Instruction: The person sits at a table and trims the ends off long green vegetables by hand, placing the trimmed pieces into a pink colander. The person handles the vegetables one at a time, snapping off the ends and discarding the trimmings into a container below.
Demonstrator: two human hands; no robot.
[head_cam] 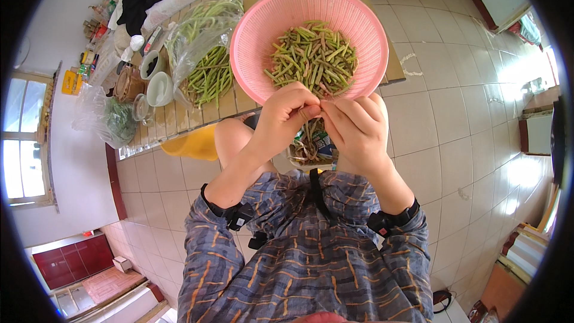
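My left hand point(291, 114) and my right hand point(356, 130) meet at the fingertips just over the near rim of a pink plastic colander point(255, 22). Thumbs and fingers of both pinch something small, mostly hidden, perhaps a piece of green bean. Inside the colander lies a heap of short green bean pieces point(314, 56), some of them purplish. Whole long green beans point(210, 76) lie on the table to its left, beside a clear plastic bag of more long beans point(202, 18). Below my hands, between the knees, stands a bin holding trimmings and wrappers point(309, 146).
The slatted-pattern table point(175, 125) carries two pale bowls point(160, 89), a glass cup point(142, 110), a brown jar point(129, 84) and a bag of leafy greens point(120, 121) at the left. A yellow stool or basin point(193, 143) is under the table edge. Tiled floor point(430, 121) lies right.
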